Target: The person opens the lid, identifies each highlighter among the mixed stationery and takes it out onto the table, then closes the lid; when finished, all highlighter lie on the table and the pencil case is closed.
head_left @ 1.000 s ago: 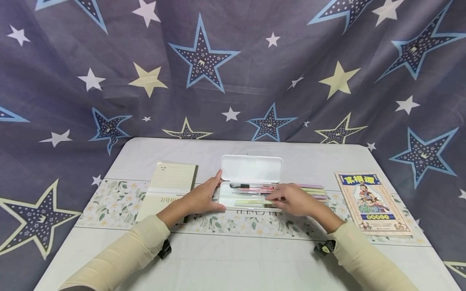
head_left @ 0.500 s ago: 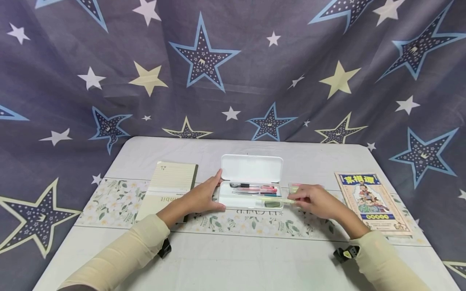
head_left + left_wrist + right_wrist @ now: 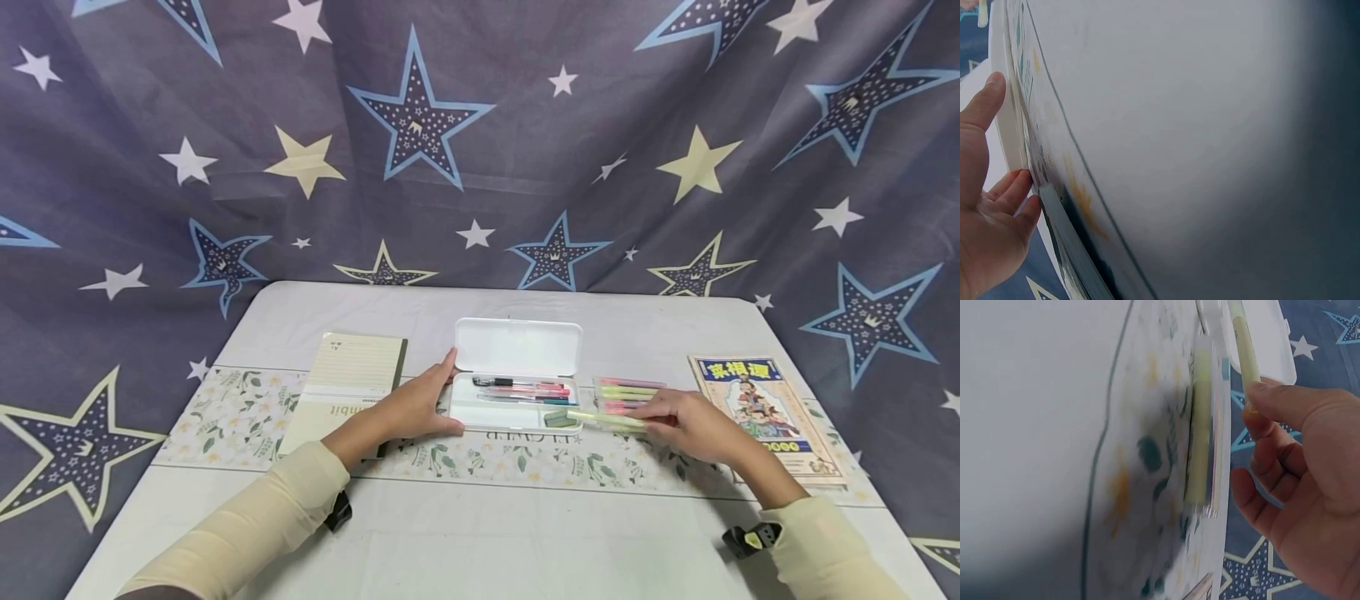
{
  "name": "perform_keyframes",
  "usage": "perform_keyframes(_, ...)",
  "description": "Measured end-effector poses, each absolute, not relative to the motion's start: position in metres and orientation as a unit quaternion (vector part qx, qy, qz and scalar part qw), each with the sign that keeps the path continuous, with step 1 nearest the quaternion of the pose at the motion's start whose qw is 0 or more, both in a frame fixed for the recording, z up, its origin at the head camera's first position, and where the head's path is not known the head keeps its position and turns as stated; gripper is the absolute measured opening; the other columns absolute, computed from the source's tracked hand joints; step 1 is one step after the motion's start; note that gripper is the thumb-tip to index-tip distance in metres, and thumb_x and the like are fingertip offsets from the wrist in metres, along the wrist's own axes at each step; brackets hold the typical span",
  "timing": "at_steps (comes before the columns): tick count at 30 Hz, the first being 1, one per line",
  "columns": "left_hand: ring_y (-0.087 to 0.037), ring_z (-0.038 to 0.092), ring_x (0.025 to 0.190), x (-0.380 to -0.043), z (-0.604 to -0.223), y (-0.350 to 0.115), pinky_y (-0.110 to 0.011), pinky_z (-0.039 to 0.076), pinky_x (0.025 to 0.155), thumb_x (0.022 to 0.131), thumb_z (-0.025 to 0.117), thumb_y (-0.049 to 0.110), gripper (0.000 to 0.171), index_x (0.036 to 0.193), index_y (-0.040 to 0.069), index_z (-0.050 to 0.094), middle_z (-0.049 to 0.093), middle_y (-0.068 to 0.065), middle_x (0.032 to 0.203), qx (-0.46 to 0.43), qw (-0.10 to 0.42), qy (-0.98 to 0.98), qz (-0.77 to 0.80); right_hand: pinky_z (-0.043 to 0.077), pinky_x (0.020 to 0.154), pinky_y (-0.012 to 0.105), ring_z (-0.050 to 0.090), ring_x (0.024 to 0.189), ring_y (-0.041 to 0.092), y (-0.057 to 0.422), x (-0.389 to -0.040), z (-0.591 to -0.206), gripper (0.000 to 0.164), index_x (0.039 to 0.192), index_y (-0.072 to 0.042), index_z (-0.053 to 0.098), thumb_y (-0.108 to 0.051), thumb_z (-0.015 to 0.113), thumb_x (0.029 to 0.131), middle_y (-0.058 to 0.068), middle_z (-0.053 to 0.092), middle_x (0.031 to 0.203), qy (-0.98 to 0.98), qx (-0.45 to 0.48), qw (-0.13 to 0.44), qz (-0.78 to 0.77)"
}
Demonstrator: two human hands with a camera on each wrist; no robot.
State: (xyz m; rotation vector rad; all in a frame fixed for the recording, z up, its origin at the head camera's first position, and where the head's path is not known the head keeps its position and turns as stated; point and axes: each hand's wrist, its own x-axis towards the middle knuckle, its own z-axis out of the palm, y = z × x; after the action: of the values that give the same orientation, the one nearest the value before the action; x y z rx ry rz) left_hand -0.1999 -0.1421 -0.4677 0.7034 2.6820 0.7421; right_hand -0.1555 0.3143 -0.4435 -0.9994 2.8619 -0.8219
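A white pencil case [image 3: 517,350] lies with its lid raised in the head view. Black, red and blue pens [image 3: 517,387] are in its long back compartment, and a small grey-green block [image 3: 558,419] sits at the front right. My left hand [image 3: 420,407] holds the case's left end, thumb at the front corner and fingers toward the lid. My right hand [image 3: 693,423] pinches a pale yellow highlighter [image 3: 1246,353] by one end between thumb and forefinger. Its other end overlaps the case's front right corner in the head view. Behind that hand lies a row of pastel highlighters [image 3: 630,390].
A lined notebook [image 3: 352,375] lies left of the case, partly under my left forearm. At the right is a comic-style booklet [image 3: 768,417]. The white table [image 3: 480,533] has a flowered band across it, with a star-patterned cloth [image 3: 480,167] behind.
My right hand has lifted the yellow highlighter out of the case's front compartment and carried it to the right. The pastel row shows more. My left hand stays on the case.
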Motion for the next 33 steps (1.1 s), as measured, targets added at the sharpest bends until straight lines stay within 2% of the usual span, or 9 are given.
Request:
perform_keyframes(8,-0.027,0.037,0.151,-0.2,-0.467,-0.142,-0.045,0.033,0.123,0.079,0.083,0.057,0.134,0.164,0.008,-0.007,0.042,-0.008,0.159,0.243,0.137,0.927,0.252,0.043,0.054,0.019,0.045,0.065,-0.007,0.334,-0.147,-0.448,0.028,0.116,-0.012,0.078,-0.004,0.075,0.09,-0.004,0.071,0.092,0.912,-0.307,0.005,-0.272)
perform_keyframes(12,-0.027,0.037,0.151,-0.199,-0.466,-0.142,-0.045,0.034,0.123,0.079,0.083,0.057,0.134,0.164,0.007,-0.007,0.043,-0.008,0.158,0.243,0.137,0.927,0.252,0.041,0.051,0.019,0.043,0.062,-0.006,0.342,-0.142,-0.447,0.027,0.115,-0.013,0.079,-0.004,0.074,0.091,-0.008,0.069,0.088,0.921,-0.286,0.014,-0.265)
perform_keyframes(15,-0.028,0.038,0.15,-0.199,-0.465,-0.142,-0.046,0.034,0.123,0.078,0.084,0.056,0.133,0.164,0.006,-0.006,0.044,-0.009,0.158,0.245,0.134,0.925,0.257,0.041,0.051,0.02,0.043,0.062,-0.006,0.348,-0.14,-0.446,0.026,0.115,-0.015,0.078,-0.006,0.074,0.091,-0.013,0.067,0.087,0.93,-0.265,0.029,-0.254)
perform_keyframes(23,-0.028,0.037,0.151,-0.198,-0.464,-0.142,-0.046,0.033,0.123,0.079,0.084,0.055,0.133,0.164,0.006,-0.005,0.043,-0.009,0.158,0.244,0.134,0.925,0.258,0.044,0.055,0.021,0.05,0.067,-0.006,0.359,-0.137,-0.449,0.025,0.115,-0.014,0.078,-0.006,0.074,0.091,-0.007,0.071,0.096,0.935,-0.246,0.061,-0.247)
perform_keyframes(33,-0.027,0.038,0.15,-0.199,-0.467,-0.142,-0.046,0.033,0.123,0.079,0.084,0.055,0.132,0.164,0.005,-0.005,0.044,-0.009,0.156,0.246,0.13,0.926,0.255,0.046,0.057,0.021,0.049,0.067,-0.005,0.359,-0.139,-0.453,0.019,0.106,-0.02,0.077,-0.01,0.076,0.09,-0.014,0.065,0.087,0.95,-0.209,0.063,-0.222)
